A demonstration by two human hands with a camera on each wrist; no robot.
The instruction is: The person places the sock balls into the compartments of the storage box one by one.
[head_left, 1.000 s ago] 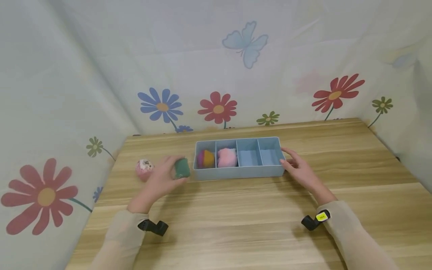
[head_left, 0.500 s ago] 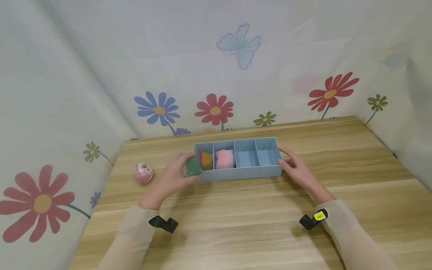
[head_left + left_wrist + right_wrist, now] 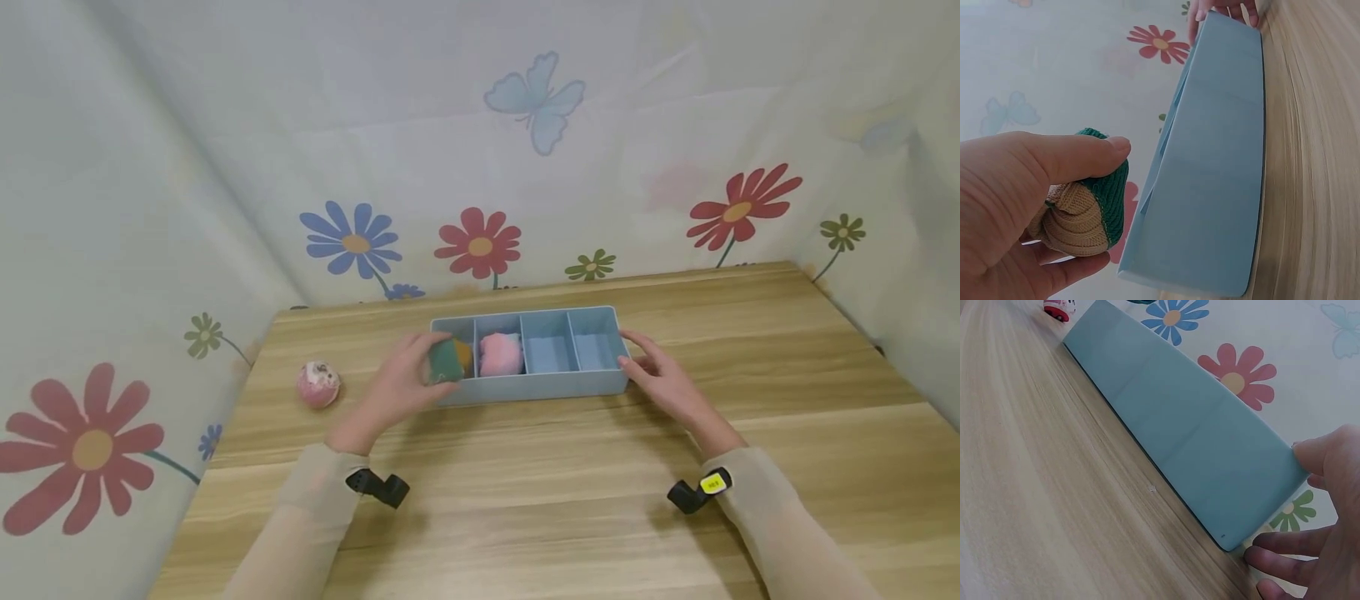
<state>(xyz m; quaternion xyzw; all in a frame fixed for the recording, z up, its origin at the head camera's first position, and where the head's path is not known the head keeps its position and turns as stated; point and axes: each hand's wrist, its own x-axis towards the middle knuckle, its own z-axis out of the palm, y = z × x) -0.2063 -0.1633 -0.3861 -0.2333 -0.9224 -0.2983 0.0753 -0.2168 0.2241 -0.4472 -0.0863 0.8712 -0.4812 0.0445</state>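
In the head view, my left hand point(image 3: 401, 379) holds a rolled-up pair of socks point(image 3: 446, 362) at the left end of a pale blue divided box point(image 3: 547, 384). The left wrist view shows the rolled socks point(image 3: 1079, 219) as ribbed knit, green and tan, between thumb and fingers, apart from the wall. Inside the leftmost compartment lies a mustard rolled bundle point(image 3: 466, 358), partly hidden behind the green socks. A fluffy pink bundle point(image 3: 500, 354) fills the second compartment. My right hand point(image 3: 663, 379) grips the box's right end, its thumb on the rim point(image 3: 1294, 449).
A pink and white ball-shaped bundle point(image 3: 318, 385) sits on the wooden table point(image 3: 525, 483) left of the box. The two right-hand compartments show bare bottoms. A flower-printed cloth point(image 3: 375, 125) hangs behind and beside the table.
My left hand has carried the green socks rightward, from beside the box to over its leftmost compartment. My right hand stays on the box's right end.
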